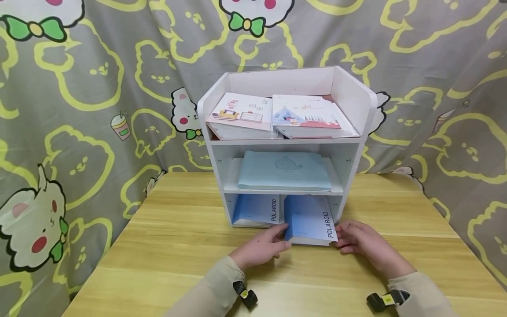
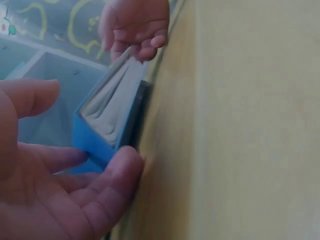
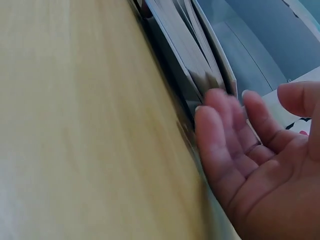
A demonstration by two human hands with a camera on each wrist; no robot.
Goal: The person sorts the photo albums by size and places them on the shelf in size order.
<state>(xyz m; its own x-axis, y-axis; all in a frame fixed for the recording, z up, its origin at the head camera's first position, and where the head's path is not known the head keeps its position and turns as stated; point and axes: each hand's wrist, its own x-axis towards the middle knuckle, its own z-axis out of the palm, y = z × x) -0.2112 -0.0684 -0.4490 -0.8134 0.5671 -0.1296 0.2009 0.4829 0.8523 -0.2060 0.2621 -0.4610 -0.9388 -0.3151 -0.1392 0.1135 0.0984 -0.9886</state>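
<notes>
A blue-and-white photo album [image 1: 310,220] marked POLAROID juts out of the bottom right compartment of a small white shelf [image 1: 277,192]. At its blue spine is my left hand [image 1: 263,244]; in the left wrist view the fingers [image 2: 122,167] touch the spine near its lower corner, and the thumb stands away from it. My right hand [image 1: 362,242] is at the opposite side, its loosely bent fingertips [image 3: 215,100] against the album's page edge or corner. A second POLAROID album [image 1: 257,209] lies inside the shelf to the left.
On the middle shelf lies a light-blue item [image 1: 283,171] with a whale drawing. Illustrated albums [image 1: 241,112] fill the top tier, including a stack with a tent picture [image 1: 306,114]. The shelf stands on a wooden table [image 1: 166,246] before a patterned curtain [image 1: 119,66].
</notes>
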